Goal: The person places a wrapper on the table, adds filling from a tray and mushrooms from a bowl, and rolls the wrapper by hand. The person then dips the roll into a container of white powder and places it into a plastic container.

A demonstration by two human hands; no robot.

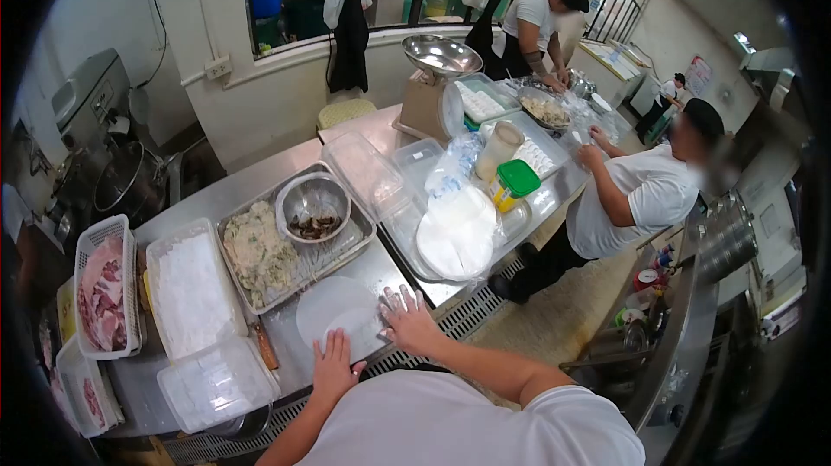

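Observation:
My left hand rests flat on the near edge of a pale, thin round sheet lying on the steel table. To its right, my right hand lies flat with fingers spread at the sheet's right side. Neither hand grips anything. Just beyond the sheet is a metal tray holding a chunky pale filling and a steel bowl with dark pieces inside. Left of my left hand lies a wooden stick, beside a clear plastic lid and a tub of white powder.
Raw meat fills a white basket at far left. A stack of white round sheets, a green-lidded tub and a scale stand to the right. Two people work along the table's far side.

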